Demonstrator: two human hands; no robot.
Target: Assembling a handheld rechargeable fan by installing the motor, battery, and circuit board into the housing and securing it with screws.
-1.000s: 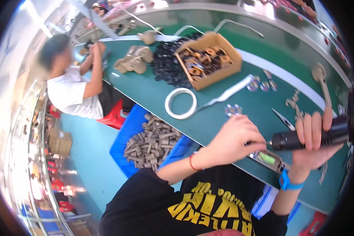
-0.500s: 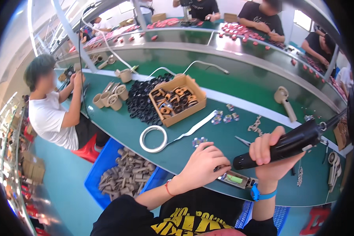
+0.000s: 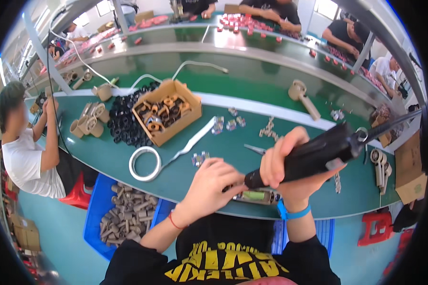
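Note:
My right hand (image 3: pixel 290 171) is wrapped around a black electric screwdriver (image 3: pixel 318 154), which slants down to the left. Its tip end meets the fingers of my left hand (image 3: pixel 214 183). Those fingers are closed in a pinch, and what they hold is mostly hidden. Just below both hands lies a beige handle housing (image 3: pixel 268 197) with a green cylindrical cell (image 3: pixel 253 195) inside, at the table's near edge. Small circuit boards (image 3: pixel 200 158) lie beyond my left hand. Tweezers (image 3: pixel 255 149) and a cluster of small metal parts (image 3: pixel 269 129) lie beyond the screwdriver.
A cardboard box (image 3: pixel 178 121) of orange and black parts stands beside black rings (image 3: pixel 126 121). A roll of white tape (image 3: pixel 145 164) lies nearer. Beige housings fill a blue bin (image 3: pixel 97 216) at lower left. A co-worker in white (image 3: pixel 31 152) sits at left; others work across the conveyor.
The view has shifted to the right, so the table and both hands appear further left. The screwdriver stays in my right hand, its tip still beside my left fingers.

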